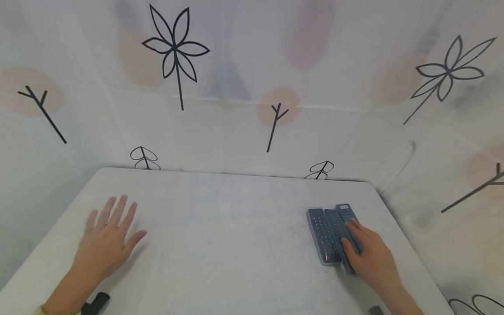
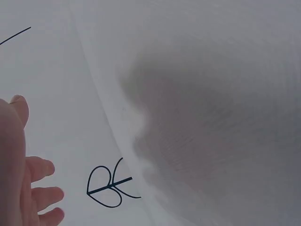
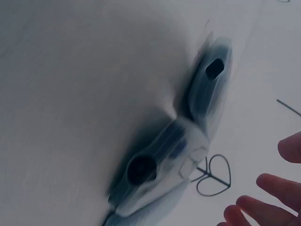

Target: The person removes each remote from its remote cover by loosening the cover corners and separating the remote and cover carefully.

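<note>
Three dark remote controls in clear covers lie side by side at the table's right: a left remote (image 1: 324, 236), a middle remote (image 1: 334, 221) and a right remote (image 1: 345, 211) set slightly farther back. My right hand (image 1: 374, 258) is over the right and middle remotes, hiding part of both. In the right wrist view its fingers (image 3: 277, 193) are loosely extended and apart from the covered remote ends (image 3: 209, 89). Across the table, my left hand (image 1: 106, 245) has its palm down and fingers spread, holding nothing. Some of its fingertips (image 2: 47, 195) show in the left wrist view.
The white table (image 1: 220, 245) has rounded far corners. A pale curtain-like cloth (image 1: 224, 131) with line-drawn leaves and twigs hangs behind it and down both sides. A dark strap piece (image 1: 96, 302) shows by the left wrist.
</note>
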A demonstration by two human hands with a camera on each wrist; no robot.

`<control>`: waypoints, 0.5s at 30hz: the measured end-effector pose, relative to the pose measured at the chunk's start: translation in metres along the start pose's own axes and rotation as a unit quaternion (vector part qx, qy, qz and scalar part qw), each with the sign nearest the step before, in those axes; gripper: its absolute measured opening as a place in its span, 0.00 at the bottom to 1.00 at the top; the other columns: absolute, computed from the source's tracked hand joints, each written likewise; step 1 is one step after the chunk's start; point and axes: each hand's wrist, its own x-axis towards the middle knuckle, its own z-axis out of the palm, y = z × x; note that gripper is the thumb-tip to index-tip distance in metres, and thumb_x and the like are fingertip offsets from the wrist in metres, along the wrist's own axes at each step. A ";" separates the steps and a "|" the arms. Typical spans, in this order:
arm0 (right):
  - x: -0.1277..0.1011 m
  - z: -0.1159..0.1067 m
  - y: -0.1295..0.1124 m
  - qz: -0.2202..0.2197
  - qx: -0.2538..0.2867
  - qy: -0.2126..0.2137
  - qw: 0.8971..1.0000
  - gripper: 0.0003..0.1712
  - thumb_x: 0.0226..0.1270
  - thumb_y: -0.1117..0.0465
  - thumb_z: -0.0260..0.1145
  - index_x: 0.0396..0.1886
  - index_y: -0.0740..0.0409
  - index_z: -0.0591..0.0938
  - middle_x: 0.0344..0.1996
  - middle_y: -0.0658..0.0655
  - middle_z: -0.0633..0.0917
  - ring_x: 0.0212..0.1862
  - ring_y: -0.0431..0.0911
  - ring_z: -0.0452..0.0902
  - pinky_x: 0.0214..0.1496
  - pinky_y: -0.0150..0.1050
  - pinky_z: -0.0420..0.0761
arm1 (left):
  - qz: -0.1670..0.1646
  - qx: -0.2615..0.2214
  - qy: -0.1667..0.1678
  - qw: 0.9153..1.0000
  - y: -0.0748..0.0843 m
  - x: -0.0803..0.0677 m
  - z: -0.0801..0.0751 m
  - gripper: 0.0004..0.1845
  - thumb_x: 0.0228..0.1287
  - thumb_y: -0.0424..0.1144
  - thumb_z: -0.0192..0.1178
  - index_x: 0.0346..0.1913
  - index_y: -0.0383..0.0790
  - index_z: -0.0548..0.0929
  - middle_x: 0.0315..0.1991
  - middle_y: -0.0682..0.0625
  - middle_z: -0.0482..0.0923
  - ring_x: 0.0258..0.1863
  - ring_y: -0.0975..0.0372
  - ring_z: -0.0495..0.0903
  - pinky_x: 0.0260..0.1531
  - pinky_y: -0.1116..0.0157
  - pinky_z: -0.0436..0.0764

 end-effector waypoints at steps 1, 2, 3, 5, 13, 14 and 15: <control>0.001 0.000 -0.002 0.006 0.007 -0.008 1.000 0.24 0.61 0.63 0.71 0.56 0.68 0.80 0.59 0.72 0.78 0.57 0.69 0.72 0.52 0.66 0.71 | 0.001 -0.004 -0.003 1.000 0.001 0.000 0.000 0.43 0.66 0.58 0.59 0.73 0.31 0.63 0.76 0.32 0.51 0.75 0.40 0.44 0.70 0.39 0.36; 0.001 0.001 -0.005 0.013 0.010 -0.016 1.000 0.24 0.62 0.63 0.70 0.56 0.68 0.80 0.58 0.72 0.78 0.57 0.69 0.72 0.52 0.66 0.71 | 0.001 -0.008 -0.007 1.000 0.003 0.000 0.000 0.42 0.66 0.58 0.59 0.72 0.31 0.65 0.74 0.32 0.55 0.74 0.40 0.48 0.70 0.39 0.38; 0.001 0.002 -0.006 0.017 0.015 -0.021 1.000 0.23 0.62 0.63 0.70 0.56 0.68 0.80 0.58 0.72 0.78 0.57 0.69 0.72 0.53 0.67 0.71 | 0.001 -0.011 -0.011 1.000 0.004 0.001 -0.001 0.40 0.67 0.57 0.59 0.71 0.30 0.67 0.73 0.32 0.58 0.73 0.39 0.53 0.70 0.39 0.41; 0.002 0.004 -0.009 0.022 0.022 -0.028 0.999 0.23 0.62 0.63 0.70 0.56 0.67 0.81 0.57 0.72 0.79 0.56 0.70 0.73 0.53 0.67 0.71 | -0.004 -0.013 -0.022 1.000 0.008 0.002 -0.002 0.38 0.67 0.56 0.59 0.69 0.30 0.69 0.71 0.31 0.62 0.70 0.39 0.58 0.69 0.39 0.48; 0.005 0.011 -0.019 0.079 0.019 -0.098 0.992 0.27 0.64 0.58 0.71 0.59 0.67 0.78 0.53 0.73 0.80 0.47 0.65 0.81 0.47 0.61 0.78 | -0.010 -0.036 -0.023 0.999 0.016 0.005 -0.004 0.31 0.68 0.52 0.61 0.63 0.30 0.76 0.62 0.32 0.74 0.61 0.39 0.71 0.62 0.41 0.64; 0.006 0.012 -0.021 0.089 0.019 -0.108 0.990 0.28 0.64 0.57 0.71 0.60 0.67 0.78 0.52 0.73 0.81 0.46 0.63 0.81 0.46 0.59 0.79 | -0.007 -0.042 -0.016 0.999 0.016 0.005 -0.004 0.30 0.67 0.51 0.62 0.62 0.30 0.77 0.60 0.32 0.75 0.59 0.39 0.72 0.61 0.41 0.65; 0.006 0.012 -0.022 0.101 0.019 -0.120 0.987 0.29 0.64 0.57 0.71 0.60 0.67 0.77 0.52 0.72 0.81 0.44 0.61 0.82 0.45 0.58 0.80 | -0.003 -0.047 -0.008 0.999 0.016 0.005 -0.004 0.29 0.66 0.51 0.62 0.60 0.30 0.78 0.58 0.32 0.77 0.58 0.40 0.73 0.60 0.41 0.66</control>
